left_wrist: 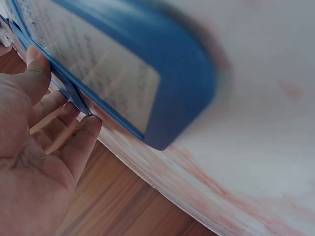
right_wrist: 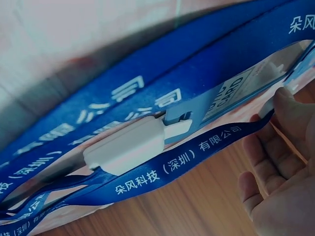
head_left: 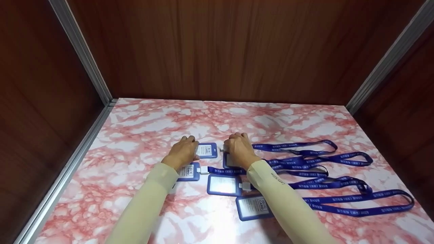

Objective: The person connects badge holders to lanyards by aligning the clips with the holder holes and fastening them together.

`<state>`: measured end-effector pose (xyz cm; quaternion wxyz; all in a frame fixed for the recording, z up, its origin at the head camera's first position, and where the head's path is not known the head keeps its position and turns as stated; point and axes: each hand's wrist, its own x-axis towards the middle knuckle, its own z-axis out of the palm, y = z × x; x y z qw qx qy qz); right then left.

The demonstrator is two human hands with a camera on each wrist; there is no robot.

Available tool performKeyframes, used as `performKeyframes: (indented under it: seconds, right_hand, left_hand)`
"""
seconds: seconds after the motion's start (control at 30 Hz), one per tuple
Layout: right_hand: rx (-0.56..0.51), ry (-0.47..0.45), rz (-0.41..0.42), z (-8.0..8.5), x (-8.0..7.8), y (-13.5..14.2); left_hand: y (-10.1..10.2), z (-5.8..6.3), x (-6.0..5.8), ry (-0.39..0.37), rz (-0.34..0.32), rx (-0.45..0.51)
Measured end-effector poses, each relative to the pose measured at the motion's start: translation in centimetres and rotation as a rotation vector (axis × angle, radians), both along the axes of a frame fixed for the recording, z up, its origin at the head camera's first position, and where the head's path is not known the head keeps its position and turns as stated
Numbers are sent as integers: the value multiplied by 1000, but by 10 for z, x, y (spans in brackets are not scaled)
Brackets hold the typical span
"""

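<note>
At the back of the group, my left hand (head_left: 182, 152) pinches a blue-framed ID badge holder (head_left: 206, 150) by its left end, thumb against fingers. Close beside it, my right hand (head_left: 240, 150) pinches the white clip (right_wrist: 268, 105) at the end of a blue lanyard (right_wrist: 179, 160). A small gap separates this clip from the held badge holder's slotted end. Just in front of my left hand lies another badge holder (head_left: 192, 171), joined by a white clip (head_left: 203, 170) to its lanyard. A further badge holder (head_left: 228, 161) is partly hidden under my right hand.
Nearer me lie two more badge holders, one glossy (head_left: 223, 185) and one partly under the right forearm (head_left: 252, 207). Several printed blue lanyards (head_left: 359, 212) stretch in loops to the right across the red-and-white marbled table (head_left: 162, 118). Brown wooden panels (head_left: 217, 51) enclose the table.
</note>
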<state>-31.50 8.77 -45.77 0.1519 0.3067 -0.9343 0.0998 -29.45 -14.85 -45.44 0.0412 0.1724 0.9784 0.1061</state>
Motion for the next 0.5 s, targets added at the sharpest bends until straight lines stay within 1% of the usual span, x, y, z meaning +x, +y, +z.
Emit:
performKeyframes:
  seconds: [0.13,0.3,0.5]
  right_hand:
    - [8,-7,-5,0,0,0]
    - [55,-28,-14,2,0,-1]
    - [109,-59,5,4,1,-6]
  left_hand:
    - [2,0,-1,4,-10,-1]
    - [4,1,-3,-8,-18,6]
    - [2,0,-2,-19,1,3]
